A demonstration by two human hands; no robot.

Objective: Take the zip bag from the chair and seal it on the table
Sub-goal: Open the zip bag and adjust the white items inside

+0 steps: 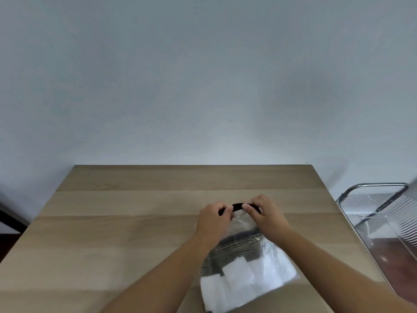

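A clear zip bag (246, 267) lies flat on the wooden table (126, 233), its black zip strip at the far end. Inside it I see white folded pieces and something dark and striped. My left hand (213, 220) pinches the left part of the black strip. My right hand (265, 214) pinches the strip just to the right. A short stretch of the black strip (237, 206) shows between the two hands. Both forearms cross the near part of the bag.
A clear plastic chair (383, 213) with a chrome frame stands to the right of the table. A plain pale wall rises behind the table's far edge. Dark floor shows at the left.
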